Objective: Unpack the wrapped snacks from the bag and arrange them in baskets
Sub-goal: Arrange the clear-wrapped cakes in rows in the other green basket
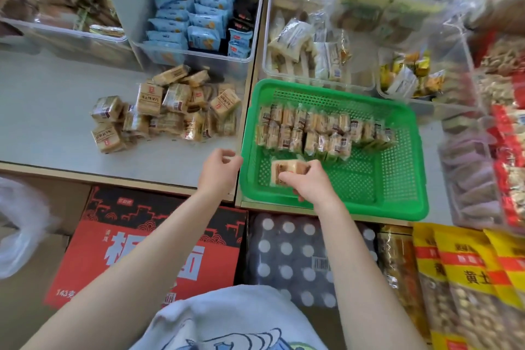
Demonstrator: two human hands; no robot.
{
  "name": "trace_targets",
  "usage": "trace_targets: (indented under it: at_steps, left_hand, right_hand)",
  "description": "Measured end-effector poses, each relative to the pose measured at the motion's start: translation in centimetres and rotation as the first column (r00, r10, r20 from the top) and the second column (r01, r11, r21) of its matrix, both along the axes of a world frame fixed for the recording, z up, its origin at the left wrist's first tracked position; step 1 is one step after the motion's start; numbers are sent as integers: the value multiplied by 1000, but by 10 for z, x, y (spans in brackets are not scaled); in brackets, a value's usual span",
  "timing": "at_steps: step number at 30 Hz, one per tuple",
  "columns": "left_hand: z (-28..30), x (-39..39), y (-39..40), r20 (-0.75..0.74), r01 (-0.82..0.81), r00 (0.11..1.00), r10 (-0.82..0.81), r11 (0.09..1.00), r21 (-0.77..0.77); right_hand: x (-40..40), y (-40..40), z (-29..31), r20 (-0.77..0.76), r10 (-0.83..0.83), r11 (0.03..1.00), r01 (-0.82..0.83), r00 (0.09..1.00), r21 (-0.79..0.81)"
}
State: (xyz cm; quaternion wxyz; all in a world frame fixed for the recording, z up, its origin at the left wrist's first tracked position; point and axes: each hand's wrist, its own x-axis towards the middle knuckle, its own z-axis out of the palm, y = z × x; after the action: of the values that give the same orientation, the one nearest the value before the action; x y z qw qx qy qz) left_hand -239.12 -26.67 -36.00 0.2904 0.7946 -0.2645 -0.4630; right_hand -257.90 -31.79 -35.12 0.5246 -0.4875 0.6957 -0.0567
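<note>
right hand pinches snack | left hand loosely curled, empty | stand it upright at basket 7 o'clock, flush against rows

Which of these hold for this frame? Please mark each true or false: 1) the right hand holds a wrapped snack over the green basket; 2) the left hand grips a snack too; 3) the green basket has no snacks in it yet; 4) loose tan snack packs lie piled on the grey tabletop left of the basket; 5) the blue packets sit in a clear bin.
1. True: the right hand pinches a tan wrapped snack inside the green perforated plastic basket.
2. False: the left hand holds nothing, fingers loosely curled.
3. False: rows of wrapped snacks already stand in it.
4. True: the pile of tan snack packs lies on the grey tabletop.
5. True: the blue packets fill a clear plastic bin.
</note>
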Motion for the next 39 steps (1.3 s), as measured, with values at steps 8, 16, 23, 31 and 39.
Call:
trace_targets:
  at_steps: [8,16,23,31,39]
  left_hand:
    - [-37,2,-4,-142,76,987,-69,996,45]
    - [-46,11,-2,-134,157,980,-150,987,43]
    - [-45,17,-6,-157,202,968,-196,979,19]
    - [-45,26,-4,-207,178,963,-173,984,4]
    - [-85,100,45,191,65,978,-84,992,104]
  right_hand:
    - [69,-8,-49,-160,-8,998,-3,987,-70]
    - [72,-23,-67,173,-387,895,325,905,306]
    - [62,-51,-145,109,-397,906,370,911,207]
    - [66,-15,-24,29,-267,941,254,963,224]
    - [132,-31,27,5,78,956,-73,997,-286]
